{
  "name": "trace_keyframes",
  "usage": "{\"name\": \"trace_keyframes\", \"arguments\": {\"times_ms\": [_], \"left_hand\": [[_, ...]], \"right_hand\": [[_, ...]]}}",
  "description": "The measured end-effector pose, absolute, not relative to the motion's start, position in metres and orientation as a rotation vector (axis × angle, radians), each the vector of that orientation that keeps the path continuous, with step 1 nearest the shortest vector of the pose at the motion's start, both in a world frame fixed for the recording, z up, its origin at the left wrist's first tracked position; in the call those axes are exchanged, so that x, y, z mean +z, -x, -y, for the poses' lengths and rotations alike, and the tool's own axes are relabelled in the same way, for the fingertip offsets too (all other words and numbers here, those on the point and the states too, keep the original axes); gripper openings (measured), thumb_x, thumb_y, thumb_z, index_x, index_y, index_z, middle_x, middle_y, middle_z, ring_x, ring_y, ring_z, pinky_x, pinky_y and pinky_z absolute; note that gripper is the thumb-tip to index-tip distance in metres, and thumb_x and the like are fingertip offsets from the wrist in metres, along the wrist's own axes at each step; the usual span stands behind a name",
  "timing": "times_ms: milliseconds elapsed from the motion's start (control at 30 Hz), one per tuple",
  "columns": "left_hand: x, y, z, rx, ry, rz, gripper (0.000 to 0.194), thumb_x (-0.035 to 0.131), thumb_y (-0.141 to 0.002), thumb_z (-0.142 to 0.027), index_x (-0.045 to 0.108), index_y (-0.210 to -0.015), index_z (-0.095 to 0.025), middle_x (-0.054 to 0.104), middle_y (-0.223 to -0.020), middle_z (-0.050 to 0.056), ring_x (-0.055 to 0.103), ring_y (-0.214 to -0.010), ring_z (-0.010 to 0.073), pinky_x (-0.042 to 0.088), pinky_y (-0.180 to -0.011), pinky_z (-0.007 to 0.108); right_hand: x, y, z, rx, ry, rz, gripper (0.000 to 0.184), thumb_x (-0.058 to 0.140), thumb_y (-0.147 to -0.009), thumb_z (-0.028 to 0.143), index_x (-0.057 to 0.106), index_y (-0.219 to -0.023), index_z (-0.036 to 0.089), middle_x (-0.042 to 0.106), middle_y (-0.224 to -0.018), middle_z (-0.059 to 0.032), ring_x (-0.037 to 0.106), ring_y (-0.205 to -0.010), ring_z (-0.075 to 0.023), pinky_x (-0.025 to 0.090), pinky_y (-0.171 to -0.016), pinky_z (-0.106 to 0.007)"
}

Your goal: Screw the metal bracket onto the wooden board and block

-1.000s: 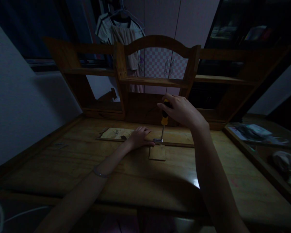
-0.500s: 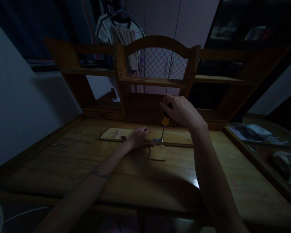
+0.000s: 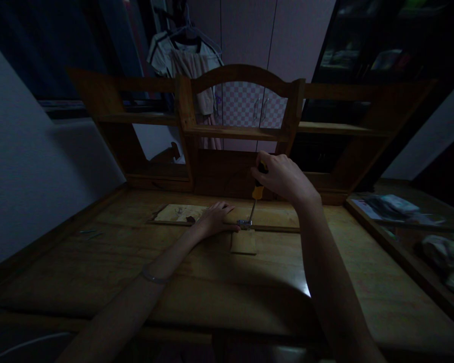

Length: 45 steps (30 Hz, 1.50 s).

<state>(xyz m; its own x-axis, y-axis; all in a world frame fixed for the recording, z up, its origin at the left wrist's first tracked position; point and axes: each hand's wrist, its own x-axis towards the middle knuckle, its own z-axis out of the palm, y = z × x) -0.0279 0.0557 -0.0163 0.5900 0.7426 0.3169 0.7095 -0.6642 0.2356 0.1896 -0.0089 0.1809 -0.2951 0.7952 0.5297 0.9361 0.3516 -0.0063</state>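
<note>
My right hand (image 3: 285, 176) is wrapped around the yellow-and-black handle of a screwdriver (image 3: 257, 192), its metal shaft slanting down and its tip at the small silver metal fitting (image 3: 244, 223). That fitting sits at the near edge of a long, flat, light wooden board (image 3: 276, 218), which lies on the broad wooden surface (image 3: 136, 282). My left hand (image 3: 214, 220) rests unclenched over the board, fingers extended and thumb spread out beside the fitting; a thin pale bracelet (image 3: 155, 277) circles that forearm. Just on my side of the fitting lies a small squarish wooden piece (image 3: 243, 243). Beyond the board stands a brown wooden shelf unit (image 3: 236, 132) with an arched top
</note>
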Motion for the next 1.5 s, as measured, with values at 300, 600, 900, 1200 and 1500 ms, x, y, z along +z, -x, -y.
{"name": "trace_keyframes", "arguments": {"times_ms": [300, 600, 900, 1200, 1500], "left_hand": [[-0.0205, 0.029, -0.0587, 0.622, -2.735, -1.242, 0.081, 0.062, -0.072, -0.076, 0.053, -0.134, -0.024, 0.057, -0.12, 0.011, 0.055, -0.11, 0.0291, 0.044, -0.093, 0.038], [-0.0197, 0.027, -0.059, 0.634, -2.755, -1.222, 0.084, 0.059, -0.071, -0.079, 0.054, -0.133, -0.022, 0.057, -0.121, 0.012, 0.055, -0.111, 0.0287, 0.043, -0.096, 0.038], [-0.017, 0.0278, -0.0557, 0.644, -2.754, -1.226, 0.084, 0.059, -0.072, -0.079, 0.053, -0.134, -0.022, 0.057, -0.119, 0.012, 0.056, -0.11, 0.029, 0.044, -0.094, 0.038], [-0.0176, 0.028, -0.0557, 0.604, -2.798, -1.227, 0.087, 0.053, -0.073, -0.081, 0.052, -0.135, -0.02, 0.057, -0.119, 0.013, 0.055, -0.109, 0.0289, 0.044, -0.094, 0.039], [-0.0188, 0.0275, -0.0577, 0.579, -2.786, -1.246, 0.084, 0.055, -0.073, -0.08, 0.052, -0.135, -0.023, 0.056, -0.12, 0.011, 0.054, -0.11, 0.0287, 0.043, -0.093, 0.038]], "right_hand": [[0.1862, -0.1907, 0.0141, -0.268, 1.502, 2.18, 0.024, 0.047, -0.089, 0.038, 0.059, -0.099, 0.02, 0.07, -0.094, -0.0095, 0.063, -0.084, -0.0251, 0.043, -0.071, -0.033], [0.1814, -0.1861, 0.0126, -0.359, 1.449, 2.177, 0.029, 0.046, -0.093, 0.043, 0.059, -0.102, 0.018, 0.069, -0.092, -0.0121, 0.064, -0.089, -0.0281, 0.043, -0.073, -0.034], [0.1844, -0.1888, 0.0119, -0.212, 1.429, 2.204, 0.025, 0.049, -0.09, 0.037, 0.06, -0.102, 0.018, 0.069, -0.098, -0.0123, 0.064, -0.092, -0.0269, 0.044, -0.077, -0.034], [0.1846, -0.1867, 0.016, -0.35, 1.541, 2.178, 0.037, 0.044, -0.092, 0.049, 0.06, -0.106, 0.018, 0.069, -0.088, -0.0109, 0.064, -0.084, -0.0282, 0.039, -0.068, -0.033], [0.1835, -0.1877, 0.0076, -0.367, 1.397, 2.191, 0.023, 0.047, -0.09, 0.032, 0.063, -0.102, 0.021, 0.07, -0.094, -0.0078, 0.064, -0.086, -0.0226, 0.039, -0.07, -0.03]]}}
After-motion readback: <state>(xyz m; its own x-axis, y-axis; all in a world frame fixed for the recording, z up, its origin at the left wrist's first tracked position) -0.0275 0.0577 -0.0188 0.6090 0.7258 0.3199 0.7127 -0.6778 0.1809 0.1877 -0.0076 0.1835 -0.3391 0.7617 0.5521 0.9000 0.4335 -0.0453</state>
